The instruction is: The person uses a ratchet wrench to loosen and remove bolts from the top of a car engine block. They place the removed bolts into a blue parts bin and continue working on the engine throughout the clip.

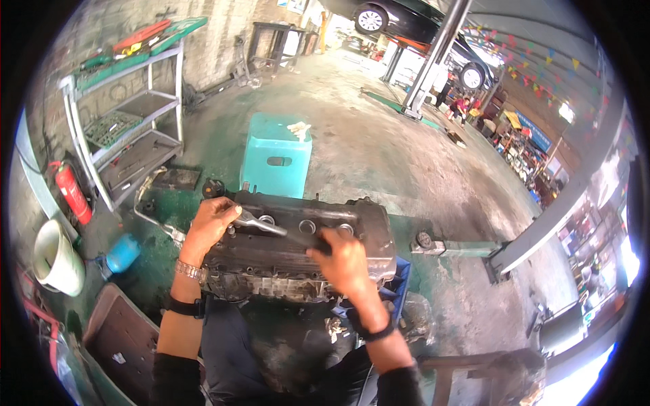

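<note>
An engine (369,233) with a dark, oily valve cover lies in front of my knees, round plug holes along its top. Over the cover I hold a ratchet wrench (267,227), silver at the left end and dark at the right. The fingers of my left hand (211,224) close around its silver head, above the cover's left end. My right hand (344,260) is wrapped around the dark handle near the middle right of the cover. Whether a socket sits on a bolt is hidden under my left fingers. A dark round cap (213,188) stands behind my left hand.
A turquoise stool (271,169) with pale gloves (298,130) on it stands behind the engine. On the left are a tool cart (91,157), a fire extinguisher (72,193), a bucket (59,260) and a brown tray (125,338). A lift arm (467,248) lies right.
</note>
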A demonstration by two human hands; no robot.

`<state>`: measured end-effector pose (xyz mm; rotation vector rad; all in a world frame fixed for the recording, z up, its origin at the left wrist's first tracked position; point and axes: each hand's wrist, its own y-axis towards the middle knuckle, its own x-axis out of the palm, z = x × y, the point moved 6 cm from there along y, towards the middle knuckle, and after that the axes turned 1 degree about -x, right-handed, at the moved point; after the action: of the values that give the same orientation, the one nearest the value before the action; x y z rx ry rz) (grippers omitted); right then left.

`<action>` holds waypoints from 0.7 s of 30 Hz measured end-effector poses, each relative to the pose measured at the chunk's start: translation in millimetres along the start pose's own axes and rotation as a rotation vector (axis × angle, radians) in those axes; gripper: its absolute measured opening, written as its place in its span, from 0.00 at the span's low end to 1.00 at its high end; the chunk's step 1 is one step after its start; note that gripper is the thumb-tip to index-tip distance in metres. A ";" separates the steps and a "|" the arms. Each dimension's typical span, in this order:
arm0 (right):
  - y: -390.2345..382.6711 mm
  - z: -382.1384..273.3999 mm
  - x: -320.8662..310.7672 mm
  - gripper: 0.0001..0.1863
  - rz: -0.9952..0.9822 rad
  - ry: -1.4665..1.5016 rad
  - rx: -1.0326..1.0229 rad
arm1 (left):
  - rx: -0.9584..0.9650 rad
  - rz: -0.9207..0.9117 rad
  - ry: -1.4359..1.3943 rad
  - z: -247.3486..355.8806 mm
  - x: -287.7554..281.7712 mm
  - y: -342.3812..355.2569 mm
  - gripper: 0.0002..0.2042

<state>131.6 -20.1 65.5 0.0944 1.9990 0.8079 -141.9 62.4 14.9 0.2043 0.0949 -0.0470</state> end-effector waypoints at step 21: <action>-35.1 -54.7 6.5 0.25 0.007 0.015 -0.159 | 0.066 0.002 0.046 7.3 1.9 -5.2 0.12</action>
<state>93.2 -72.4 58.9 0.0032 1.9412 0.9713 -139.7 55.8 20.8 0.2712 0.1391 -0.0439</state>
